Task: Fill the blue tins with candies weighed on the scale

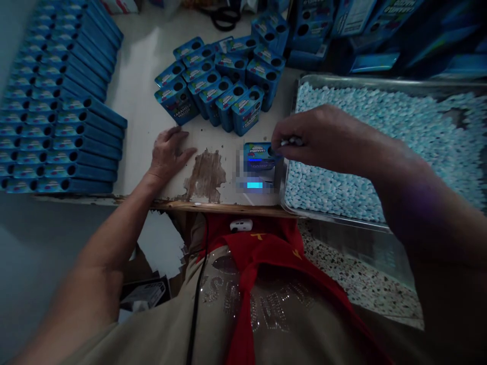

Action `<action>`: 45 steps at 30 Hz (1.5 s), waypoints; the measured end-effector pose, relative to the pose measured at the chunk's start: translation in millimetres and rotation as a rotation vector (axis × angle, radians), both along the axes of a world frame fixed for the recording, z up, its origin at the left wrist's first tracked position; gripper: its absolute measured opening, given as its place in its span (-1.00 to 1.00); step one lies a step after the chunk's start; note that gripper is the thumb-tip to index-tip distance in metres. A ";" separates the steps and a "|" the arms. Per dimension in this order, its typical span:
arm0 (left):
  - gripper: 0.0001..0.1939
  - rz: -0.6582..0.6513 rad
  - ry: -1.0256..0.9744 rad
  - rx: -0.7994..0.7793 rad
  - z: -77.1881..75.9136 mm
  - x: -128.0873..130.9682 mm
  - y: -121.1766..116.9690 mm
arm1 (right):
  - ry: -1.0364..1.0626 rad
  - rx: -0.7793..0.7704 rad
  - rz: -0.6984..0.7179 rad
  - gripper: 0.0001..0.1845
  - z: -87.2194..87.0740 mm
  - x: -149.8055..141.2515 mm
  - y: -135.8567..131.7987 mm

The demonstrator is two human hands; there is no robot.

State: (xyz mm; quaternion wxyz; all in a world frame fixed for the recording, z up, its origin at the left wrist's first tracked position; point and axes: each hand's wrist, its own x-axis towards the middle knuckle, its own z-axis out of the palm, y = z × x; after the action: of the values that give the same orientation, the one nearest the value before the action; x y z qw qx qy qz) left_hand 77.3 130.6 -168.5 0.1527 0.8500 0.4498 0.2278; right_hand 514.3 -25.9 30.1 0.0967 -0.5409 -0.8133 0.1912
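Note:
My right hand (323,137) is closed in a pinch on a few pale blue candies, right over the round hole of a small blue box (258,154) that stands on a scale (255,183) with a lit display. My left hand (169,152) lies flat on the white table (140,76), fingers spread, holding nothing, just left of a worn brown patch. A metal tray (365,83) full of pale blue candies (380,132) sits directly under and to the right of my right hand.
A cluster of upright blue boxes (224,81) with round holes stands behind the scale. Rows of blue boxes lying on their sides (57,96) fill the table's left. More blue cartons (353,30) are piled at the back right. The table's front edge (213,207) is chipped.

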 end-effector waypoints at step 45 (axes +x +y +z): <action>0.17 0.094 -0.152 -0.157 17.3 20.1 -5.2 | 0.155 0.179 -0.221 -0.67 7.6 -24.0 -26.4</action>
State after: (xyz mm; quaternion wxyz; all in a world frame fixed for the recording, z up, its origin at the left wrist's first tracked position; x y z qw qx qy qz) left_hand 97.4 125.4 -151.2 0.2417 0.7936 0.4928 0.2625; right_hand 490.3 -52.2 37.7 0.2274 -0.5999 -0.7528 0.1475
